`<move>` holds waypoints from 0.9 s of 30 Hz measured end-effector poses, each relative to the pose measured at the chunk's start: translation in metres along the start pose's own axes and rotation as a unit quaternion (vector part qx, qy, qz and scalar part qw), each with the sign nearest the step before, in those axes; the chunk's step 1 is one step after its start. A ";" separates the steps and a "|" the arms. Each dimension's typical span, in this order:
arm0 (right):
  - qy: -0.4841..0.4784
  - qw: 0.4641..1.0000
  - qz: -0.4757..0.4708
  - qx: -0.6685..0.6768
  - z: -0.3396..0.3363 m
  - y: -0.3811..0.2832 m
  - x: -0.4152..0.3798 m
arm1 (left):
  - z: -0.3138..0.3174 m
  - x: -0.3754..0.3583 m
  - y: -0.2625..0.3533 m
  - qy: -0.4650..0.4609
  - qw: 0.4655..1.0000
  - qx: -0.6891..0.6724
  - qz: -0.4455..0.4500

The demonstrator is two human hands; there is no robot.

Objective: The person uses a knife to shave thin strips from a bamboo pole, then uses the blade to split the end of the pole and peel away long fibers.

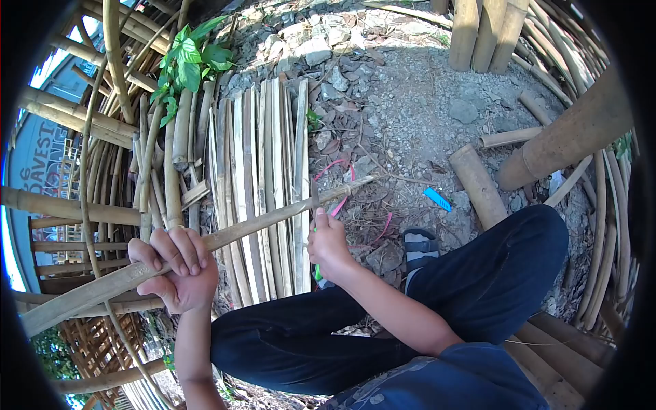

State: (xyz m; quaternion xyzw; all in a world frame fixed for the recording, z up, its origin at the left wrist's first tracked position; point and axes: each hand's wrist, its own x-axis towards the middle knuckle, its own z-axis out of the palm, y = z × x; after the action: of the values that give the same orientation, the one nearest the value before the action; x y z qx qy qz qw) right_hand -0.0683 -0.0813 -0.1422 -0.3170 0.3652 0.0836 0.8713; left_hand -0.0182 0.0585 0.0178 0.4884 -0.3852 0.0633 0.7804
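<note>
1. Outdoors, stony ground (410, 109), strewn with dry leaves, lies beside a bamboo framework (75, 206) at left.
2. Nearest, the person sits with dark trousers (287, 359) bent at the knee; 1 sandal (418, 247) shows past the right knee.
3. The left hand (181, 263) is closed partway, its fingers curled over a long bamboo strip (263, 220) and its thumb along the strip's near side.
4. The right hand (329, 246) is closed around the green handle of a knife (315, 194). The blade points to the far side and crosses the strip; I cannot tell how deep it bites, if at all.
5. The strip is in front of the person, above the ground. Its long axis runs on a slant from near left to far right, with the narrower end pointing far right.
6. Beyond and below it, pale bamboo slats (260, 164) lie side by side, lengthwise from near to far.
7. To their right are a pink strand (353, 171), a blue piece (437, 199) and a cut bamboo length (476, 181).
8. Farthest, green leaves (188, 58) stand at left and 3 thick bamboo posts (489, 37) at right.
</note>
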 end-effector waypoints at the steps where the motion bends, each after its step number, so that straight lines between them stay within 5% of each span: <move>1: 0.011 0.999 0.029 0.022 -0.005 -0.005 0.004 | -0.001 0.001 0.000 -0.001 1.000 -0.003 0.003; 5: 0.007 0.999 0.019 -0.027 -0.004 -0.007 -0.002 | 0.001 0.002 0.001 -0.008 1.000 -0.012 -0.009; 7: 0.001 0.986 -0.072 -0.151 0.005 -0.004 -0.013 | 0.002 0.001 0.001 -0.010 1.000 -0.013 -0.012; 12: -0.061 0.960 -0.163 -0.218 0.024 0.005 -0.053 | 0.010 0.002 0.002 -0.031 0.999 -0.025 -0.013; 19: 0.042 0.959 -0.160 -0.231 0.003 0.013 -0.001 | 0.006 0.001 0.002 -0.019 1.000 -0.017 -0.011; 27: -0.011 0.967 -0.181 -0.182 0.014 0.019 -0.025 | 0.008 0.003 0.000 0.002 1.000 -0.016 -0.002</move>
State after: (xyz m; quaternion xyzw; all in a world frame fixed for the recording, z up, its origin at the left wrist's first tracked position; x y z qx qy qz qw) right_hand -0.0851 -0.0560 -0.1269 -0.5301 0.2712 -0.0067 0.8034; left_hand -0.0205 0.0510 0.0211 0.4766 -0.3833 0.0563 0.7891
